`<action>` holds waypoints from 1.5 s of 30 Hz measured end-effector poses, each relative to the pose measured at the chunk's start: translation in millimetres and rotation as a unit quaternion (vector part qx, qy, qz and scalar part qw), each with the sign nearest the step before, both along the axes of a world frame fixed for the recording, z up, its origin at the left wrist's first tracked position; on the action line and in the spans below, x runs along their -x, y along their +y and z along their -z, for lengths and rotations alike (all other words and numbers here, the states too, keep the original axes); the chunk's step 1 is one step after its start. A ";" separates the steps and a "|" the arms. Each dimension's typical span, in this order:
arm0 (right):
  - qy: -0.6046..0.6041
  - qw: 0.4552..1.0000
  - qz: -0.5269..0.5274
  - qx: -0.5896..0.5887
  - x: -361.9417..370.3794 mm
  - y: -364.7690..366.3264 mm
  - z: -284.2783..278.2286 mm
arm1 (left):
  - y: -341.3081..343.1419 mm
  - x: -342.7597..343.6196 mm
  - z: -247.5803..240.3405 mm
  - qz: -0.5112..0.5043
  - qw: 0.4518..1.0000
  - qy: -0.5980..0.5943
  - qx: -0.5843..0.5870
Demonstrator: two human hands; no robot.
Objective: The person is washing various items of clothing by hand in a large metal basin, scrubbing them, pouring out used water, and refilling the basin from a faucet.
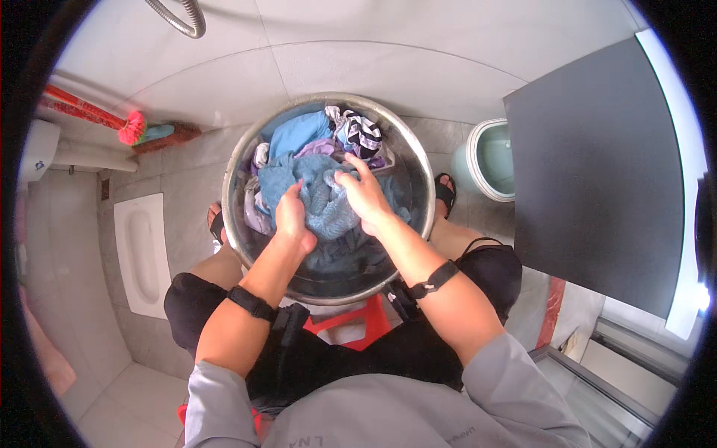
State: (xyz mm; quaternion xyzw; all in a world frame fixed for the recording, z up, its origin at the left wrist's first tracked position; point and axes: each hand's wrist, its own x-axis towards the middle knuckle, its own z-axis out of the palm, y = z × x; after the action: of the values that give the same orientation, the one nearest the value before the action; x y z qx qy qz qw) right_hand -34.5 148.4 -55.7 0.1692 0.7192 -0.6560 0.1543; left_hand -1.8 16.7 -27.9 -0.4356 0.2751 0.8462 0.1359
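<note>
A large round metal basin [428, 201] stands on the floor between my feet, with wet laundry and dark water in it. Over its middle I hold a bunched blue towel-like cloth [326, 205], its lower part hanging toward the water. My left hand [293, 216] grips the cloth's left side, thumb up. On the opposite side my right hand [361, 196] has its thumb and fingers closed on a fold. Behind the cloth lie a lighter blue garment [297, 136], a purple piece [318, 147] and a black-and-white patterned cloth [360, 137].
A pale green bucket [469, 160] stands right of the basin, beside a large dark panel [597, 179]. Floor-level white squat toilet [140, 254] at left. Red-handled cleaning tools [89, 108] lean by the wall. A red plastic stool [373, 321] is beneath me; a metal hose [196, 19] hangs above.
</note>
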 end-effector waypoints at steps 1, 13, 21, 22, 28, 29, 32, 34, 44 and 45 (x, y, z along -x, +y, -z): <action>-0.024 0.997 -0.050 0.058 0.7 1.8 -8.1 | -4.0 -0.5 -3.0 -0.003 1.000 0.004 -0.006; 0.017 0.997 -0.077 -0.023 0.8 20.4 -29.3 | -27.2 -0.9 -15.1 -0.004 0.998 0.040 -0.046; 0.139 0.988 0.018 -0.058 17.3 36.3 -57.2 | -36.5 1.0 -19.0 -0.041 0.997 0.048 -0.048; 0.140 0.988 0.018 -0.059 20.1 40.6 -55.4 | -36.8 3.1 -19.8 -0.041 0.997 0.059 -0.040; 0.023 0.999 0.032 0.033 14.5 38.7 -84.0 | -49.8 9.6 -28.7 -0.033 0.994 0.098 0.017; -0.026 0.997 0.014 0.070 14.2 36.9 -75.8 | -52.3 9.5 -24.6 -0.027 0.991 0.125 0.049; -0.128 0.985 -0.066 0.100 5.5 28.1 -66.8 | -61.6 8.7 0.5 -0.005 0.987 0.144 0.076; -0.202 0.961 -0.163 0.096 4.9 23.2 -81.6 | -63.5 7.4 3.1 0.010 0.988 0.136 0.073; -0.054 0.994 -0.092 0.036 1.3 19.8 -53.5 | -50.0 9.5 -21.5 0.054 0.981 0.180 0.057; -0.089 0.991 -0.052 0.091 7.9 26.5 -61.4 | -49.6 8.0 -26.1 0.089 0.974 0.185 0.099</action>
State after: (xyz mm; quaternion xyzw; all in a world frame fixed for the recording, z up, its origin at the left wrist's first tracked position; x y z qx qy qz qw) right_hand -42.4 175.0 5.7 0.1745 0.6475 -0.6925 0.2660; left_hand -9.8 -32.9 -1.8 -0.2567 0.4154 0.8653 0.1133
